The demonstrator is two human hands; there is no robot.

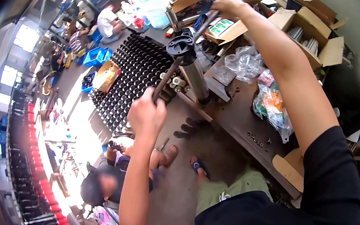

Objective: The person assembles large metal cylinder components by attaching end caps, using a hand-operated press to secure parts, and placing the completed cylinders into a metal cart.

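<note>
Bar held at both ends across a capped cylinder, with slipping and tipping the main risks

The left hand [146, 113] is curled into a fist around the near end of a long bar [167, 79]. The right hand [228, 5], reaching farther out at the end of a raised arm, is bent round the far end; its fingertips are partly hidden, so how tightly they close I cannot tell. Between the two hands, the bar crosses at the black cap [181, 46] on a metal cylinder [196, 79]. Whether it passes through the cap or only bears against it is unclear.

The cylinder stands right of the left hand, its foot near the edge of the bench [230, 115]. What fixes that foot is not visible; if it is loose, uneven force from the hands could tip or twist the cylinder. Should the bar slide out of the cap, either fist could swing suddenly. The right hand's knuckles are near the cartons [308, 36] and clutter beyond the cap, so a slip there could scrape them.

Below the left hand a co-worker [122, 169] sits low, in reach of a dropped bar. Beyond that hand, to its left, rows of black parts [135, 69] could be knocked over by a falling cylinder.
</note>
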